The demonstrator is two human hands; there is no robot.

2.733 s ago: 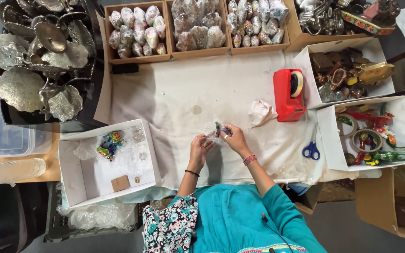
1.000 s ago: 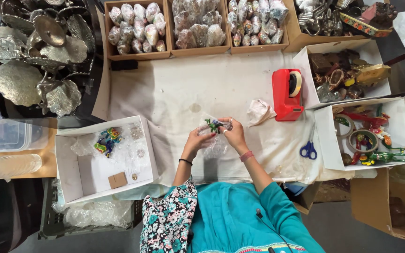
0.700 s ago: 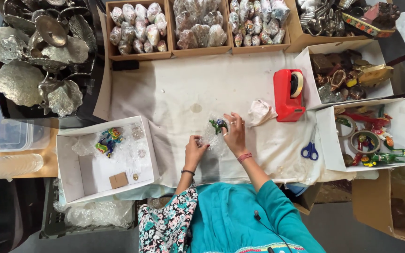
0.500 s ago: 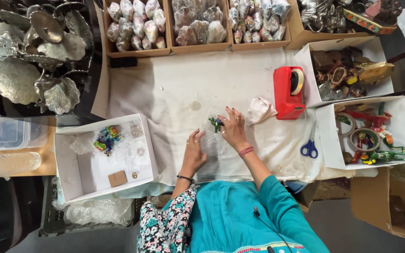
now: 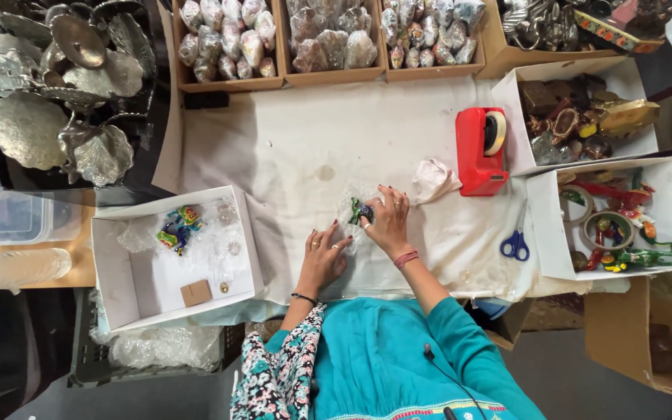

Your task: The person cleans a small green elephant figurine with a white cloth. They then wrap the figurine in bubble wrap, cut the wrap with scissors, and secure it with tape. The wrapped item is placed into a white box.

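Observation:
A small green painted figurine (image 5: pixel 361 210) lies on a sheet of clear bubble wrap (image 5: pixel 349 208) spread on the white cloth-covered table (image 5: pixel 297 148). My right hand (image 5: pixel 386 223) rests over the figurine's right side, fingers touching it. Just below and to the left, my left hand (image 5: pixel 322 257) lies flat with fingers spread, pressing the near part of the wrap onto the cloth.
A red tape dispenser (image 5: pixel 480 150), crumpled white paper (image 5: pixel 432 180) and blue scissors (image 5: pixel 516 243) lie to the right. White boxes (image 5: pixel 127 264) of colourful trinkets flank the table; cardboard trays (image 5: pixel 231 85) of wrapped items line the far edge. Metal leaf dishes (image 5: pixel 64 85) fill the left.
The figurine and wrap were held up in both hands a second ago; now they lie on the cloth. My left hand has flattened onto the wrap, my right stays by the figurine.

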